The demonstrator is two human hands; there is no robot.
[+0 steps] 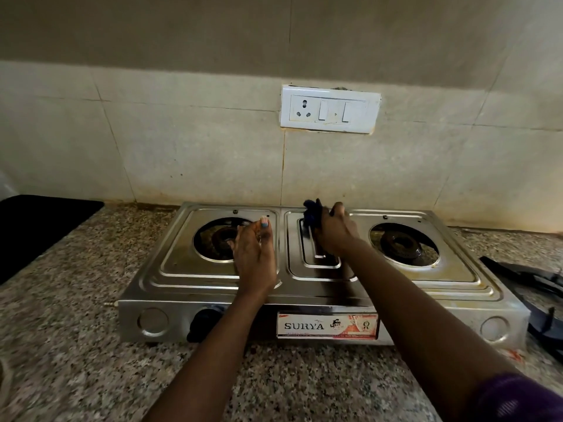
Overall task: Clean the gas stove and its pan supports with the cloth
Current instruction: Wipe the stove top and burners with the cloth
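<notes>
The right hand grips the dark cloth on the middle of the stove; the left hand rests flat, fingers loose, at 9 o'clock; she should press down and rub slowly.

Two burners, one cloth, two hands.

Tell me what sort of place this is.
Most likely a home kitchen: a two-burner gas stove sits on a speckled granite counter against a tiled wall with a socket panel.
</notes>
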